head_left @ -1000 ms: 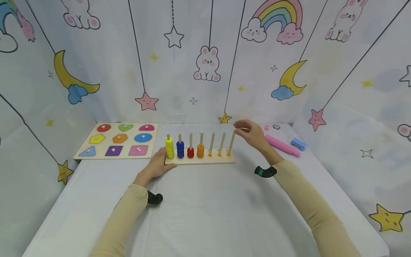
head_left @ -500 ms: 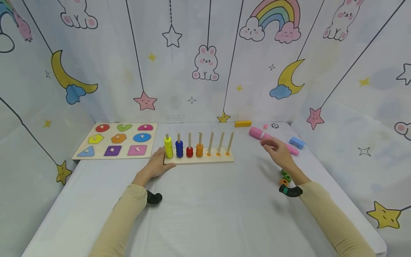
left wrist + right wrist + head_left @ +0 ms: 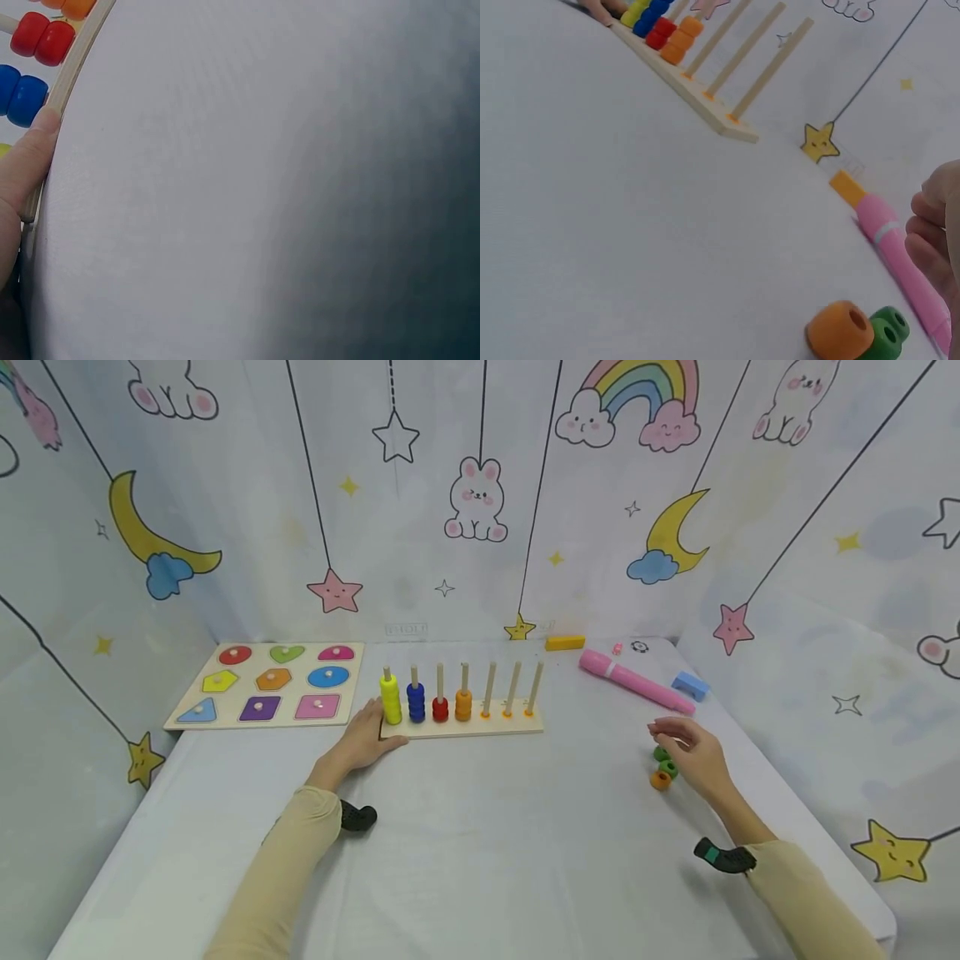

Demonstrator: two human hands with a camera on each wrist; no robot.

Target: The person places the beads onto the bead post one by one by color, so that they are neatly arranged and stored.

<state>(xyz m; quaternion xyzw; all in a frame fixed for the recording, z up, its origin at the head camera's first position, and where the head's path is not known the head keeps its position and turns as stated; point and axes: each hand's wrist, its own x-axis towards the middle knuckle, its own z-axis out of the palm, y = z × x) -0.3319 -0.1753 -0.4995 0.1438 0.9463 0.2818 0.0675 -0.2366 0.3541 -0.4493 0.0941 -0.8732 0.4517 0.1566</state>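
Note:
A wooden peg board (image 3: 517,725) stands mid-table with stacks of yellow (image 3: 390,702), blue (image 3: 416,702), red (image 3: 440,708) and orange beads (image 3: 463,703); its three right pegs are bare. My left hand (image 3: 365,742) rests against the board's left end, and the thumb (image 3: 26,161) lies along the front edge (image 3: 75,64). My right hand (image 3: 686,750) hovers with loosely curled fingers (image 3: 930,232) just above loose beads on the table, one orange (image 3: 661,779) (image 3: 840,330) and the others green (image 3: 667,767) (image 3: 889,334). It holds nothing.
A shape puzzle board (image 3: 266,685) lies at the back left. A pink pen (image 3: 633,681), a yellow block (image 3: 565,642) and a blue block (image 3: 690,685) lie at the back right. Printed fabric walls close in three sides.
My right hand has drawn back from the top of the rightmost peg, moving right and nearer, down to the loose beads. The left hand has stayed on the board.

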